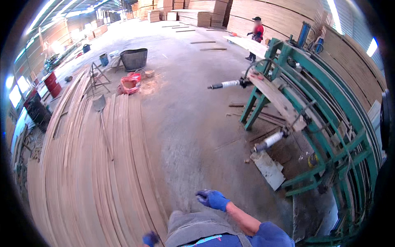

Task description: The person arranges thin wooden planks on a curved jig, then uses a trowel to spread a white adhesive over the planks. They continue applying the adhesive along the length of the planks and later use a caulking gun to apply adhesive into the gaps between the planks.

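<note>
My right hand point(212, 200), in a blue glove with darker fingertips, hovers over the concrete floor in front of my body. Its fingers are curled in, and nothing shows in them. At the lower edge, my left hand point(151, 238) also wears a blue glove; it is partly cut off and smeared, so its fingers do not show clearly. Nearest to it are long wooden strips point(127, 164) lying side by side on the left. A shovel point(103, 127) with a long thin handle rests on these strips. A grey apron point(199, 222) covers my front.
On the right stands a green metal frame machine point(345, 99) with two white cylinder tools point(269, 141) jutting out. A person point(256, 35) in red stands behind it beside a board. A black tub point(134, 59), a red sack point(131, 83) and a red drum point(52, 85) stand farther left.
</note>
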Tool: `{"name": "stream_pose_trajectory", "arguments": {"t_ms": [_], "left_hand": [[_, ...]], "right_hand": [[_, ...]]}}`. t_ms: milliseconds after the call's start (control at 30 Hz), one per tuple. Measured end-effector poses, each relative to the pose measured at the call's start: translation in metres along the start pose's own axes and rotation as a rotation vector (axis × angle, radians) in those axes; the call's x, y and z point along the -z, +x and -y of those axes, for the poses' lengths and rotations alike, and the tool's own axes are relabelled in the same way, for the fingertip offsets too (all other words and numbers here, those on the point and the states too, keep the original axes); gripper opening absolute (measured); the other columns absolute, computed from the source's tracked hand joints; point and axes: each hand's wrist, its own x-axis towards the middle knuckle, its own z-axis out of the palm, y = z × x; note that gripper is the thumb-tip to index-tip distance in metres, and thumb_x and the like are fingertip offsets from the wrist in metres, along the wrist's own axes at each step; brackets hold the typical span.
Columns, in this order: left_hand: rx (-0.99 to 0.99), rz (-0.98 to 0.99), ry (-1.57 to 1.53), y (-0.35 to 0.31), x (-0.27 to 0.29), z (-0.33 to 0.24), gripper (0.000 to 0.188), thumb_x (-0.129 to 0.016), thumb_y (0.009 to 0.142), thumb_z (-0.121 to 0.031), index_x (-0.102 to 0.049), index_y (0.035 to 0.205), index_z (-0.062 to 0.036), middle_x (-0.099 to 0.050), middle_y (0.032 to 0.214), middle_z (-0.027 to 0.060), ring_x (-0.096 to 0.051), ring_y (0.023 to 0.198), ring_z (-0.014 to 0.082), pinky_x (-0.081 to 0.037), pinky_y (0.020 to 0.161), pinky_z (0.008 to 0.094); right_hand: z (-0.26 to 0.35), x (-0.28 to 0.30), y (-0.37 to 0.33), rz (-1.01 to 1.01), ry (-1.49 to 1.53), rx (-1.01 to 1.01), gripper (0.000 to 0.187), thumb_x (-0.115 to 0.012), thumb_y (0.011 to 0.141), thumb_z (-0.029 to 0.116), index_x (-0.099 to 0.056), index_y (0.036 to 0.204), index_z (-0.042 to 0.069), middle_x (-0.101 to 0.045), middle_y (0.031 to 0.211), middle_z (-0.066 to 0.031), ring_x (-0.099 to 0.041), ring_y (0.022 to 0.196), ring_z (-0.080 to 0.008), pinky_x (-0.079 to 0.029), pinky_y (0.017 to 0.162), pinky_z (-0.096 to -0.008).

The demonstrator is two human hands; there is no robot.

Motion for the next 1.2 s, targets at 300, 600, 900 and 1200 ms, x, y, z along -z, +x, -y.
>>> {"name": "stream_pose_trajectory", "arguments": {"t_ms": [300,600,900,1200], "left_hand": [[0.642,0.274,-1.681,0.27,0.195,-0.006,0.038,-0.051,0.085,-0.044,-0.067,0.101,-0.0142,-0.067,0.1,0.0126,-0.064,0.092,0.0312,-0.051,0.078,0.0484],[0.025,-0.306,-1.254,0.706,0.575,0.203,0.034,-0.05,0.087,-0.043,-0.068,0.096,-0.0159,-0.069,0.094,0.0095,-0.066,0.084,0.0294,-0.052,0.072,0.0469],[0.203,0.211,-1.358,0.968,0.732,0.07,0.036,-0.044,0.09,-0.043,-0.064,0.096,-0.0143,-0.067,0.096,0.0078,-0.063,0.09,0.029,-0.049,0.078,0.049],[0.302,0.468,-1.372,1.223,0.891,-0.075,0.034,-0.04,0.092,-0.041,-0.061,0.096,-0.0138,-0.065,0.1,0.0094,-0.061,0.094,0.0322,-0.048,0.08,0.0498]], "right_hand": [[-0.004,0.191,0.321,-0.103,-0.005,0.153,0.03,-0.059,0.088,0.025,-0.062,0.116,0.012,-0.066,0.096,-0.0168,-0.063,0.084,-0.0336,-0.05,0.075,-0.0391],[-0.044,0.41,0.549,-0.349,-0.025,0.061,0.028,-0.06,0.086,0.022,-0.064,0.111,0.01,-0.066,0.09,-0.018,-0.065,0.082,-0.0335,-0.051,0.072,-0.0408],[-0.165,0.545,0.786,-0.095,-0.151,-0.102,0.036,-0.052,0.09,0.032,-0.062,0.114,0.009,-0.065,0.103,-0.0188,-0.062,0.093,-0.0371,-0.049,0.081,-0.0445],[-0.432,0.646,0.975,-0.328,0.078,-0.461,0.039,-0.052,0.088,0.035,-0.063,0.109,0.004,-0.064,0.105,-0.0211,-0.06,0.095,-0.0402,-0.048,0.085,-0.0431]]}}
